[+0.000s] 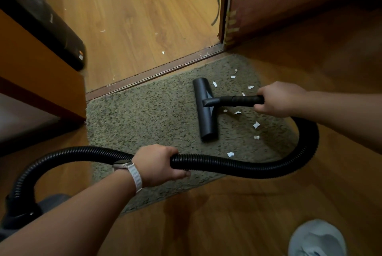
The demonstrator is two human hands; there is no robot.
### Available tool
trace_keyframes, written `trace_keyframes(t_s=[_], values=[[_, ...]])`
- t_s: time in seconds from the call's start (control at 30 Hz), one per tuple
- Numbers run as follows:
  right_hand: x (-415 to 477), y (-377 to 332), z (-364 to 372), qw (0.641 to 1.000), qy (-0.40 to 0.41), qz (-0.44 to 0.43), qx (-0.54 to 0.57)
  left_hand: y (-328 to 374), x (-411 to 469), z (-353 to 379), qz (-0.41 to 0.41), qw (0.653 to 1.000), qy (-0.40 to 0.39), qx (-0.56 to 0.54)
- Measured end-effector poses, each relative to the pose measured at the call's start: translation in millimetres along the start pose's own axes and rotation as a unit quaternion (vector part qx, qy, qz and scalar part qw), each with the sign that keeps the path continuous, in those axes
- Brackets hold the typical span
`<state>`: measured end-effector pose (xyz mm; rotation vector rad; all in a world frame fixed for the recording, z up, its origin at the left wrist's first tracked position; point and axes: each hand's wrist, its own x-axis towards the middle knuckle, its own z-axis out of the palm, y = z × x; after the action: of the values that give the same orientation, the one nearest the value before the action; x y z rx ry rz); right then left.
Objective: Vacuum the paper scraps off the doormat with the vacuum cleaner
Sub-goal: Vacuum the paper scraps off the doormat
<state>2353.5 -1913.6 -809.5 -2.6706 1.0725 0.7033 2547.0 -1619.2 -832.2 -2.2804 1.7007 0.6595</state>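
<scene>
1. Where the doormat (144, 115) lies against the threshold strip (155, 71), its right half carries the white paper scraps (256, 125), scattered loosely over the pile.
2. The floor head (204, 111) lies flat on the mat, its long side running away from me, with the scraps just to its right.
3. My right hand (279, 99) grips the black tube (241, 100) behind the head, fingers (260, 109) curled tight round it.
4. My left hand (159, 164), a watch (122, 164) on its wrist, holds the ribbed hose (227, 164), fingers wrapped fully round it.
5. The hose loops from the tube past the mat's right edge, through my left hand, to the vacuum cleaner (47, 202) at lower left.
6. A few more white bits lie on the wooden floor (134, 18) beyond the threshold.
</scene>
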Motion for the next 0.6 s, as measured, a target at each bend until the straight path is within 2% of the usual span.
trace_keyframes(t_s=[0.2,0.43,0.6], values=[[7.2,20.9,2.2,0.996,0.042,0.004,0.073,-1.8,17.6,0.4,-0.009,0.999,0.046,0.0],[25.0,46.8,5.5,0.996,0.055,0.032,0.067,3.6,50.0,0.4,-0.015,0.995,0.1,0.0],[36.9,53.9,10.1,0.996,0.036,0.05,0.061,6.7,60.8,1.7,-0.014,0.994,0.113,-0.007]])
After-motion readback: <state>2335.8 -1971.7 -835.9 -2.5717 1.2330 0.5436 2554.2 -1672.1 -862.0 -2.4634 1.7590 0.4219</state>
